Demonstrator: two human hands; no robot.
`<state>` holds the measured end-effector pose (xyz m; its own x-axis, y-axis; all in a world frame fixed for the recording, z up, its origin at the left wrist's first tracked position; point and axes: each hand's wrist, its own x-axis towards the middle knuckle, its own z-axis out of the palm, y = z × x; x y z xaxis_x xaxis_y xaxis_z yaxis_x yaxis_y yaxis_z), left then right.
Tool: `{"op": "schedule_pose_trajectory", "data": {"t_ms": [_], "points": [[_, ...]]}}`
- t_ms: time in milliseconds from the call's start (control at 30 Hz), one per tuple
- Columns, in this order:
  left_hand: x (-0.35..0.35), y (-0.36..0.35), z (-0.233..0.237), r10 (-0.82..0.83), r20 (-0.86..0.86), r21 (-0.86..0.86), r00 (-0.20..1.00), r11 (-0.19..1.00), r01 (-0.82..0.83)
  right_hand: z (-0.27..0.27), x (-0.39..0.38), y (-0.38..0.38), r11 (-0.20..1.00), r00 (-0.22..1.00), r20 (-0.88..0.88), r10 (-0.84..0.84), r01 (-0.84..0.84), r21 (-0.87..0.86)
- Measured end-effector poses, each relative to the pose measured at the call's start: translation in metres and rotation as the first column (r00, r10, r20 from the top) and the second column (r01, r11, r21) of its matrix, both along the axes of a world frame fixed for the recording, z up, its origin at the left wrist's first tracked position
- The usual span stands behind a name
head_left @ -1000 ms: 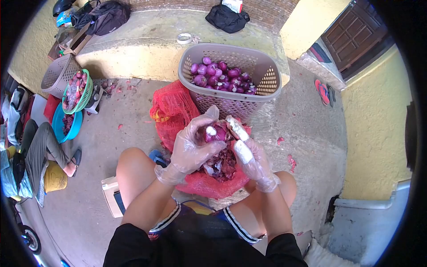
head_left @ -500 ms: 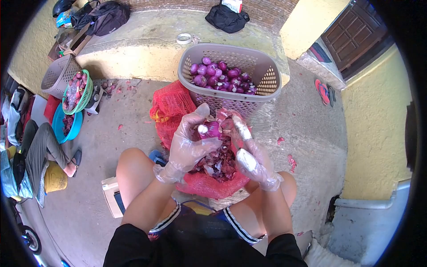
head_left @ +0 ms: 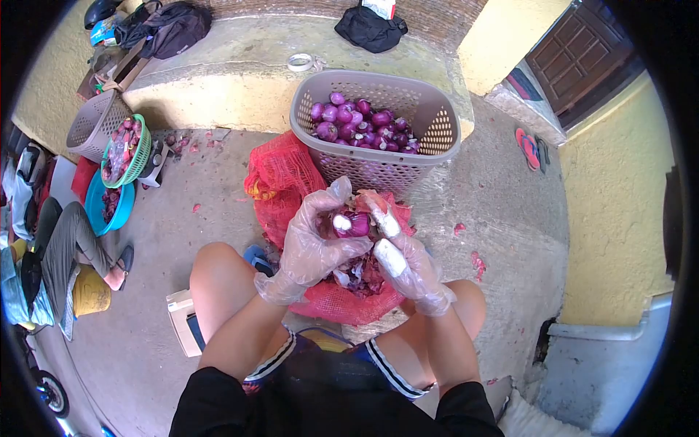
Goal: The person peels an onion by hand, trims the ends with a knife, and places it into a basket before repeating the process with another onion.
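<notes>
Between my gloved hands is a red onion, its pale cut end turned to the left. My left hand is closed around its left side, in a clear plastic glove. On the other side my right hand, gloved too, has its thumb and index finger closed at the onion's right edge. White wrapping covers that thumb and finger. Loose reddish skin shows by the right fingertips. Directly below, a red mesh sack holds dry onion peels. The onion's underside is hidden.
A grey-brown perforated basket with many purple onions stands just ahead. Another red mesh sack leans beside it. At left are a green basket, a blue basin and a seated person. Peel scraps lie on the concrete floor.
Both hands have shifted slightly, the left one to the right and down. The onion has turned and moved a little right and down, and the right fingers are closer to it.
</notes>
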<state>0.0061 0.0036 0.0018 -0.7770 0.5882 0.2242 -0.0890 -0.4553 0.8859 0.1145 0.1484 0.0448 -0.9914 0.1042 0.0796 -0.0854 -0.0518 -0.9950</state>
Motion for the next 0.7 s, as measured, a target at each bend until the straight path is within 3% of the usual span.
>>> {"op": "schedule_pose_trajectory", "data": {"t_ms": [33,100,133,200,300,333,400,433,500,600,633,700], "points": [[0.001,-0.001,0.004,-0.014,0.028,-0.004,1.000,1.000,0.014,-0.009,0.001,0.001,1.000,1.000,-0.016,-0.025,0.025,-0.013],[0.000,-0.002,0.004,-0.039,0.068,0.011,0.997,0.999,0.038,-0.012,0.001,0.002,0.967,0.998,0.040,-0.055,0.064,-0.248],[-0.001,-0.003,0.002,-0.050,0.081,0.029,0.995,0.998,0.048,-0.010,0.002,0.002,0.885,0.993,0.109,-0.043,0.089,-0.456],[-0.002,-0.003,0.002,-0.083,0.112,0.062,0.990,0.995,0.076,-0.004,0.001,-0.001,0.824,0.986,0.142,-0.081,0.147,-0.547],[0.000,-0.004,0.006,-0.128,0.149,0.097,0.980,0.989,0.114,-0.003,-0.002,-0.008,0.916,0.983,0.052,-0.178,0.184,-0.357],[-0.001,-0.004,0.006,-0.128,0.148,0.101,0.981,0.988,0.114,-0.013,0.001,-0.003,0.916,0.987,0.044,-0.153,0.158,-0.369],[-0.001,-0.006,0.009,-0.166,0.182,0.120,0.969,0.982,0.146,-0.030,0.003,0.008,0.794,0.989,0.102,-0.109,0.148,-0.589],[0.000,-0.008,0.014,-0.203,0.218,0.137,0.955,0.975,0.176,-0.035,0.001,0.015,0.627,0.984,0.161,-0.072,0.171,-0.760],[0.000,-0.009,0.016,-0.238,0.268,0.145,0.933,0.968,0.205,-0.036,0.000,0.018,0.488,0.970,0.233,-0.066,0.235,-0.840],[-0.002,-0.009,0.017,-0.239,0.305,0.120,0.922,0.970,0.212,-0.004,-0.002,0.007,0.761,0.971,0.215,-0.104,0.217,-0.611],[-0.003,-0.010,0.018,-0.246,0.310,0.115,0.918,0.969,0.220,-0.003,0.006,0.012,0.882,0.984,0.175,-0.042,0.119,-0.456],[-0.004,-0.010,0.020,-0.259,0.308,0.109,0.915,0.966,0.236,-0.002,0.009,0.014,0.953,0.981,0.195,0.018,0.042,-0.300]]}}
